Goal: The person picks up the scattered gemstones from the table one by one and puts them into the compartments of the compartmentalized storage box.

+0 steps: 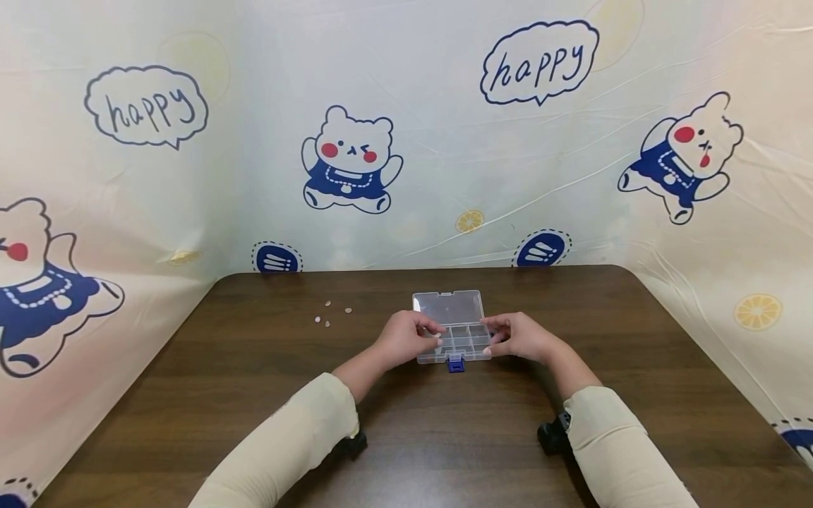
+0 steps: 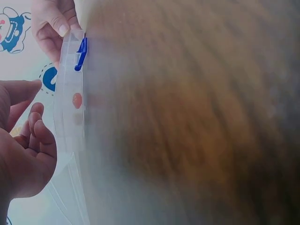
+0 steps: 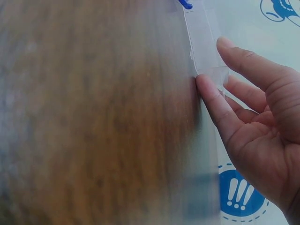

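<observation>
A clear plastic compartment box (image 1: 463,355) with a blue latch (image 1: 456,364) lies on the table, its transparent lid (image 1: 448,308) raised at the back. My left hand (image 1: 409,337) hovers over the box's left compartments; in the left wrist view its thumb and fingertips are apart with nothing between them. Through the box wall there, a small pinkish-orange piece (image 2: 77,100) shows inside. At the opposite end, my right hand (image 1: 521,337) holds the box's right side, thumb near the front corner and fingers along the side.
Several small pale pieces (image 1: 348,310) lie loose on the brown wooden table (image 1: 267,395), to the left of the box and farther back. Behind the table's far edge hangs a printed cloth (image 1: 438,155) with bears and lettering.
</observation>
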Demonstrator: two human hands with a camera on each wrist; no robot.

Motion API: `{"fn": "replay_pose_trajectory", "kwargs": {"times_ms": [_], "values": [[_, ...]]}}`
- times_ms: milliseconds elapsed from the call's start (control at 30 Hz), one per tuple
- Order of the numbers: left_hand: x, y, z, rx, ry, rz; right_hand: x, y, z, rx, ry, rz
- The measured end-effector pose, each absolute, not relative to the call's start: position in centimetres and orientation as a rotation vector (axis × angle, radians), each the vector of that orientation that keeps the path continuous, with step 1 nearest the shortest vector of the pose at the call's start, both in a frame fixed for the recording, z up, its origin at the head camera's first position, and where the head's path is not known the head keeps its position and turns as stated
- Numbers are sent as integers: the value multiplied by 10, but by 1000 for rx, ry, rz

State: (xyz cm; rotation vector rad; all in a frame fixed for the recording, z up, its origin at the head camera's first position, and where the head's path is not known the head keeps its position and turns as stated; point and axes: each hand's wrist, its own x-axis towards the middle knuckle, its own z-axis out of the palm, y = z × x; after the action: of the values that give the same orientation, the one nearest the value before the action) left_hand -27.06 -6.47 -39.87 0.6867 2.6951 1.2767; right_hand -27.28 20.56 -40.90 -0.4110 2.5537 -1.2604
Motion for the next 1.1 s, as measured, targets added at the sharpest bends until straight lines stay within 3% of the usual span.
{"fn": "replay_pose_trajectory", "kwargs": {"times_ms": [1100], "values": [[-267,-110,-392,575,2669,1534,-275,206,-411,-431,2552,-1262]]}}
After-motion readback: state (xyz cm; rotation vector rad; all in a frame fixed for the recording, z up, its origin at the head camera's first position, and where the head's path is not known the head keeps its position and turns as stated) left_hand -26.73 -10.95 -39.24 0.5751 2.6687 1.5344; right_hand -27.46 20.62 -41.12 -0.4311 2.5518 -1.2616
